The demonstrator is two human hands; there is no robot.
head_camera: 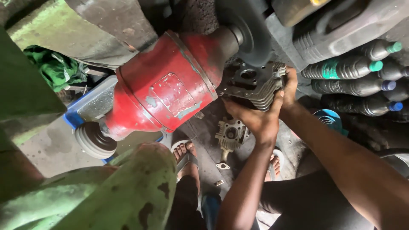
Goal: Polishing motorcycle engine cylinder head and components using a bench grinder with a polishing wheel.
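Left hand (255,119): its grip is cupping the dark grey finned metal cylinder head (253,83) from below.
Right hand (290,85): its grip is clasping that head's 3 o'clock edge.
Cylinder head: pressing against the grey grinding wheel (251,30) at 12 o'clock, beside the red motor housing (170,85).

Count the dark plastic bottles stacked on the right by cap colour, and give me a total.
Green-capped dark plastic bottles: 2
Blue-capped dark plastic bottles: 2
Dark bottles with caps out of view: 2
Total: 6
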